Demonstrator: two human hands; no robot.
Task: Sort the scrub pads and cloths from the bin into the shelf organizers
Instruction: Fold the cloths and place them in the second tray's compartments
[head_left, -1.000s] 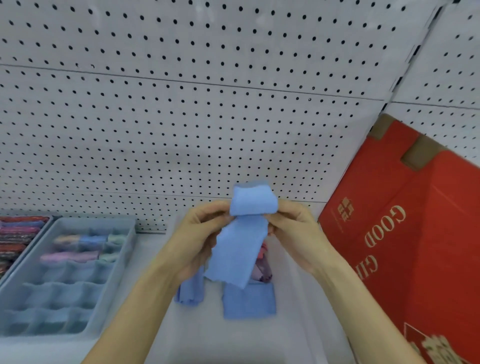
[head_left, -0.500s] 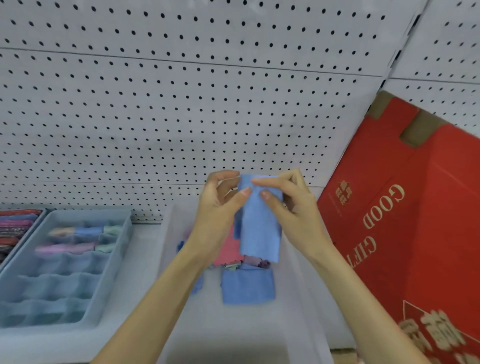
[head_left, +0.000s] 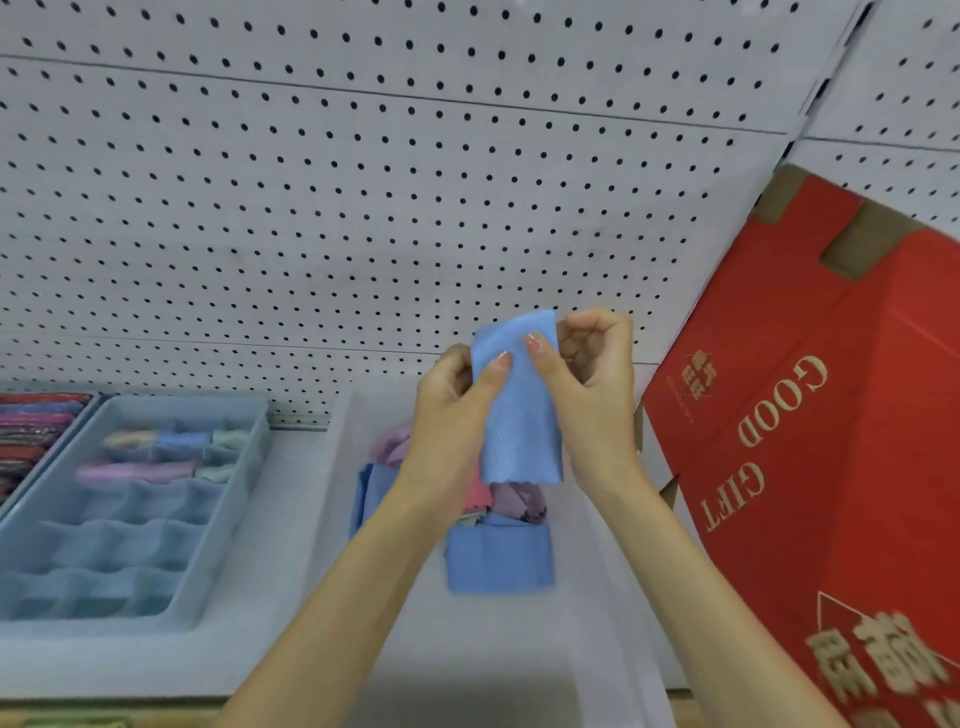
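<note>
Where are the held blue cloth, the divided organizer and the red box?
held blue cloth (head_left: 522, 426), head view, middle of its face.
divided organizer (head_left: 236, 493), head view, right wall.
red box (head_left: 857, 493), head view, printed front face.

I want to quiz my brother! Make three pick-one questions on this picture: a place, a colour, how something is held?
1. Where is the red cardboard box with gold letters? A) left side B) right side C) in a bin
2. What colour is the held waffle-textured cloth? A) blue B) yellow C) black
3. How is that cloth? A) lying flat B) pinched, held up C) hung on a peg
Answers: B, it leans at the right; A, light blue; B, left hand and right hand both pinch it.
</note>
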